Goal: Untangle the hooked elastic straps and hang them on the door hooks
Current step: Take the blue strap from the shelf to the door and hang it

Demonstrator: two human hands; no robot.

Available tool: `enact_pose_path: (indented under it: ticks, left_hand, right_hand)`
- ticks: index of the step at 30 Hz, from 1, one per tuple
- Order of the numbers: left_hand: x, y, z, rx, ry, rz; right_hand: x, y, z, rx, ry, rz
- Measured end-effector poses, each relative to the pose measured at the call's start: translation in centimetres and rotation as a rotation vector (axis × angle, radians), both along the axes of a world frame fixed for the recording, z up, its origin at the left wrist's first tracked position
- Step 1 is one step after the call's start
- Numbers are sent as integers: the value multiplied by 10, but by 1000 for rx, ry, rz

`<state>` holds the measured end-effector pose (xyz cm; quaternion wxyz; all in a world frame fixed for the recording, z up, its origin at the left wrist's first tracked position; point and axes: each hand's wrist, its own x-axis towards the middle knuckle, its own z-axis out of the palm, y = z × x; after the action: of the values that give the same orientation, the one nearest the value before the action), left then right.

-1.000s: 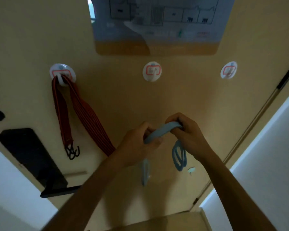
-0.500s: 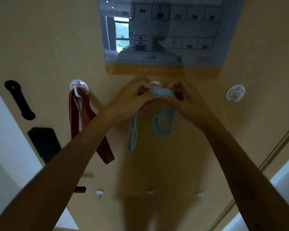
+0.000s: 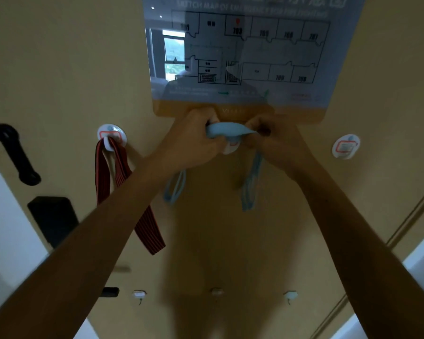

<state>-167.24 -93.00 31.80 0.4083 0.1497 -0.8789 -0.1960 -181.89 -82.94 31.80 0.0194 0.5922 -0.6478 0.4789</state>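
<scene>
The left hand (image 3: 191, 143) and right hand (image 3: 277, 140) have lifted the blue strap (image 3: 227, 130) up to the middle door hook (image 3: 230, 146). Each grip pinches it, stretched across the hook's top, so hanging seems close.

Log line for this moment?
blue strap: held over middle hook | left hand: grips it | right hand: grips it | red strap: hangs on left hook

The pale blue elastic strap (image 3: 230, 130) looks smooth and matt; the red-and-black striped strap (image 3: 123, 172) left of the left hand (image 3: 194, 145) is ribbed weave; the floor-plan sign (image 3: 242, 52) above is glossy.
</scene>
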Motion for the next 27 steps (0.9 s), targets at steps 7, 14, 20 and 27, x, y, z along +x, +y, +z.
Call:
enact_pose_path:
  ticks: [7, 14, 20, 27]
  left_hand:
    - [-3, -12, -7, -106, -34, 69]
    - [0, -6, -31, 24, -123, 87]
    - [7, 10, -48, 180, -130, -14]
    - [20, 16, -57, 142, -148, -32]
  right_hand:
    - [0, -13, -7, -78, 201, -130]
    - [-1, -11, -39, 2, 109, -167]
    - [8, 0, -59, -23, 79, -129]
    - [7, 7, -74, -105, 154, -136]
